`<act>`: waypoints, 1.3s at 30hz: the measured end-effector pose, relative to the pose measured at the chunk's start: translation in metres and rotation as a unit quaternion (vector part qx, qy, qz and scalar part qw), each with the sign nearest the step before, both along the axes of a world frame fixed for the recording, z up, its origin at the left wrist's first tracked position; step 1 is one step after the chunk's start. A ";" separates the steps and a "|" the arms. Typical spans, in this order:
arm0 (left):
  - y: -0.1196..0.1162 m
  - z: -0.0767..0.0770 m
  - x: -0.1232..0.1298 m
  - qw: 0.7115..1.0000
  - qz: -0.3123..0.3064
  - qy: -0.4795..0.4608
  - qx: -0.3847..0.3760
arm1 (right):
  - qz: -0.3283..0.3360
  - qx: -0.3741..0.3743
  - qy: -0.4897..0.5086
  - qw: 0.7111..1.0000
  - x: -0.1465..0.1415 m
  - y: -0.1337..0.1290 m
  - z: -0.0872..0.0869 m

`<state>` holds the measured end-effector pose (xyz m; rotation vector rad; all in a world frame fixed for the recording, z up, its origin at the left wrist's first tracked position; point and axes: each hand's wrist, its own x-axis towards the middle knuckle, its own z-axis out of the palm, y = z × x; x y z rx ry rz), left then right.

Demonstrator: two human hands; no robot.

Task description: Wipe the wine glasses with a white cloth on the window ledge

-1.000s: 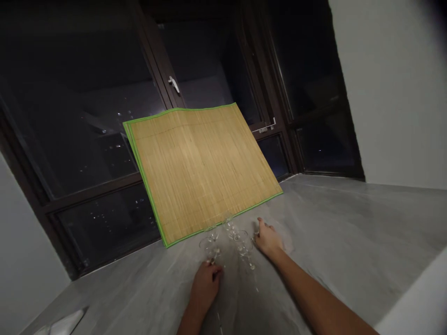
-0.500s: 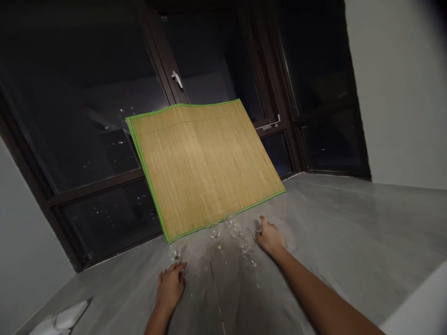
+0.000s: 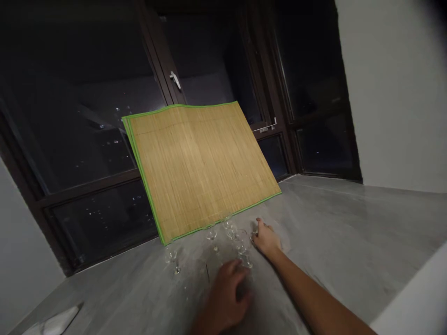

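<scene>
Several small clear stemmed glasses stand on the grey stone surface. One glass [image 3: 171, 256] is apart at the left, another glass [image 3: 211, 233] is near the middle, and a glass cluster [image 3: 240, 244] is close to my right hand [image 3: 267, 239]. That hand rests just right of the cluster, one finger stretched forward and the others curled; what they may hold is hidden. My left hand [image 3: 226, 295] is blurred in front of the cluster, thumb apart from its bent fingers, with nothing visible between them.
A bamboo mat [image 3: 202, 167] with green edging leans upright against the dark window behind the glasses. A white object [image 3: 57, 321] lies at the lower left. The window handle [image 3: 175, 79] is above the mat, and a pale wall [image 3: 394, 102] rises at the right.
My left hand has left the leftmost glass and swung right and nearer the camera, to before the cluster. That glass now stands alone. My right hand stays about where it was.
</scene>
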<state>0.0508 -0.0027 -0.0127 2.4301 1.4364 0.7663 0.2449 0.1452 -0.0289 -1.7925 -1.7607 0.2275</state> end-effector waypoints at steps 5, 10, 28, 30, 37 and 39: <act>0.013 0.001 0.049 0.998 0.013 0.051 -0.018 | 0.005 0.008 0.008 1.000 0.000 0.004 -0.003; 0.010 0.000 0.050 0.997 0.016 0.068 -0.038 | 0.006 0.006 0.009 1.000 0.000 0.006 -0.005; -0.045 -0.016 -0.185 0.959 0.208 0.190 -0.039 | 0.008 -0.003 0.008 1.000 0.000 0.001 -0.002; -0.043 -0.014 -0.184 0.951 0.232 0.195 -0.061 | 0.008 -0.008 0.008 1.000 0.000 0.001 -0.002; -0.056 -0.008 -0.176 0.933 0.310 0.184 0.001 | 0.007 -0.006 0.004 1.000 0.001 0.003 -0.004; -0.064 -0.003 -0.166 0.930 0.326 0.171 0.016 | 0.010 -0.004 0.006 1.000 0.001 0.004 -0.005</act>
